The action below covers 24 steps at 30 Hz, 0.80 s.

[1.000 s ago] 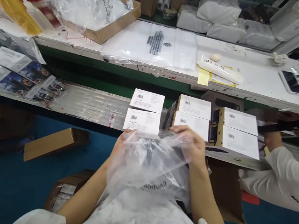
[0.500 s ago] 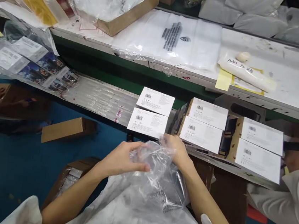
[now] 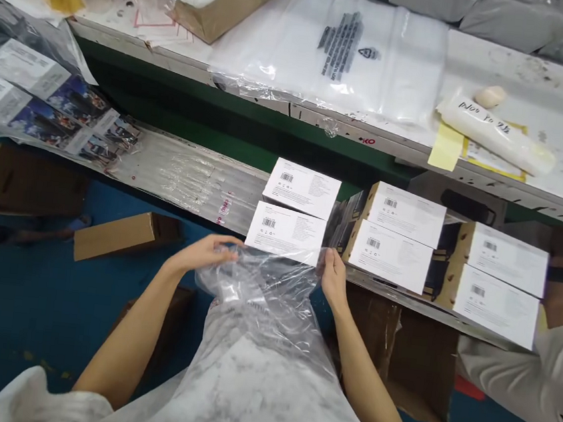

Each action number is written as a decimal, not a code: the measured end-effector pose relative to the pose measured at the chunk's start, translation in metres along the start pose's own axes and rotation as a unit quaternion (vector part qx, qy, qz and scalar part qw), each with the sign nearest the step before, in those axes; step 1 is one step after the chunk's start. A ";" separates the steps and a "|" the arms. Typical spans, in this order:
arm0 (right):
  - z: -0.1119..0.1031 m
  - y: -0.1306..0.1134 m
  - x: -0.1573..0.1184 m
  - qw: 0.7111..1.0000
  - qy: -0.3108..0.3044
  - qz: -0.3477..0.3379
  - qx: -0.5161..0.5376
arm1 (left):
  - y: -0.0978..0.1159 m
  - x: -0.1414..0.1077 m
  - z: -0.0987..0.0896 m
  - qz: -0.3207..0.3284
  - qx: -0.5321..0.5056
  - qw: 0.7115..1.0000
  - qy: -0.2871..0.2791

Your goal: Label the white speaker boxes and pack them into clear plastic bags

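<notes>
A clear plastic bag [image 3: 266, 283] is stretched between my two hands in front of my body. My left hand [image 3: 205, 254] grips its left edge with thumb and fingers. On the other side, my right hand [image 3: 333, 278] pinches the right corner. The bag's upper edge overlaps the front of a white box [image 3: 287, 228] with a barcode label. Behind that box lies a second white box [image 3: 303, 188]. To the right of my right hand, more white boxes [image 3: 391, 256] sit in pairs on the narrow conveyor.
Bagged printed boxes [image 3: 46, 102] lie on the conveyor [image 3: 179, 177] at left. A stack of plastic bags [image 3: 328, 55] and a white roll [image 3: 496, 129] rest on the shelf above. Cardboard boxes [image 3: 118, 234] stand on the floor. A co-worker's sleeve [image 3: 511, 369] is at right.
My hands have moved apart, spreading the bunched bag wide. The bag's upper edge now reaches the nearest white box. The view has shifted slightly.
</notes>
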State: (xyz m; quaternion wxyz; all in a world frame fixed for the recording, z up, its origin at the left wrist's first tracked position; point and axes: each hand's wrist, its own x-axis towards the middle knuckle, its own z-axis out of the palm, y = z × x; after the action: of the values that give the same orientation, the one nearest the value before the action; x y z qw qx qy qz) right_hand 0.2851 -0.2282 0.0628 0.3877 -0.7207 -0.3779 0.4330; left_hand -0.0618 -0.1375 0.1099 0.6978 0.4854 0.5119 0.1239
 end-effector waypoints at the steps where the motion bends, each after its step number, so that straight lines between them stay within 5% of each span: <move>1: 0.007 -0.001 0.004 1.000 0.008 -0.008 -0.004 | 0.008 0.014 0.001 0.043 -0.005 0.998 0.049; 5: 0.030 -0.003 0.019 1.000 0.022 -0.016 0.011 | 0.016 0.082 0.025 0.154 -0.167 0.950 0.214; 8: 0.050 -0.002 0.014 0.999 0.045 -0.011 0.021 | 0.005 0.109 0.037 0.153 -0.226 0.938 0.214; 11: 0.080 -0.003 0.000 0.999 0.048 -0.012 0.015 | -0.006 0.099 0.019 0.142 -0.245 0.938 0.201; 17: 0.173 -0.040 0.014 0.998 -0.033 -0.054 0.008 | -0.004 0.053 -0.079 0.150 -0.257 0.913 0.279; 24: 0.271 -0.106 0.074 0.989 -0.121 -0.079 -0.023 | -0.002 0.069 -0.223 0.156 -0.207 0.910 0.323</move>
State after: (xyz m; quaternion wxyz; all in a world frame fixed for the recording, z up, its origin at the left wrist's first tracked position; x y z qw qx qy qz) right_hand 0.0396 -0.0567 0.0445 0.3553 -0.6398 -0.4877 0.4759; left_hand -0.2180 0.0302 0.0664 0.5513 0.3371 0.5899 0.4841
